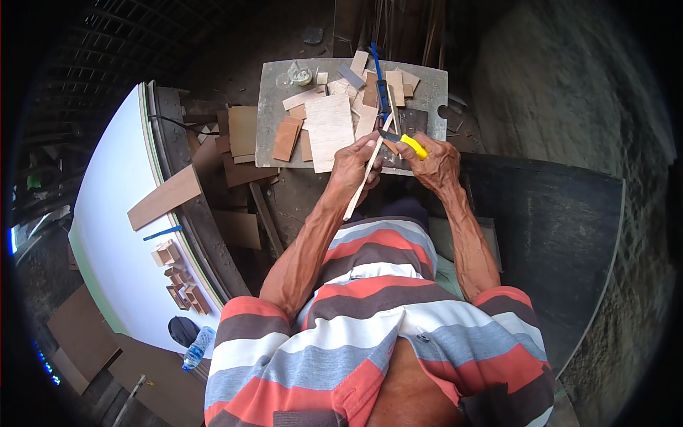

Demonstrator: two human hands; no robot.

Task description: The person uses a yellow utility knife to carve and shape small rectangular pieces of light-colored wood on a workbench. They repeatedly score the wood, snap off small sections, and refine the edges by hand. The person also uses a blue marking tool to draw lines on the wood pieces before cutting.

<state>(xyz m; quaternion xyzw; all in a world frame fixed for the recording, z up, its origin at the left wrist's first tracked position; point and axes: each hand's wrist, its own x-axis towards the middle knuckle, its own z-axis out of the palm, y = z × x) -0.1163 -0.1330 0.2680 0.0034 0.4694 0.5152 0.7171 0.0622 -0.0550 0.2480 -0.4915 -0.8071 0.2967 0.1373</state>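
My left hand [350, 165] is closed round a long, pale wooden strip [352, 203], which slants up across the front of a small worktable [274, 85]. My right hand [435, 165] grips a yellow-handled cutter [415, 146], its dark blade on or just over the strip near my left fingertips. Beyond my hands, a blue tool [380, 95] lies lengthwise on the table, partly under or beside another strip. A large pale wood sheet [327, 132], several small wood pieces [287, 136] and a cup with pale paste [299, 74] are on the tabletop.
At my left, a long white board [117, 185] holds a plank [163, 198], a blue bar, small wooden boxes [188, 293], a dark round object and a bottle [198, 349]. Scrap boards lie between it and the table. A dark panel [555, 235] and rough wall stand at my right.
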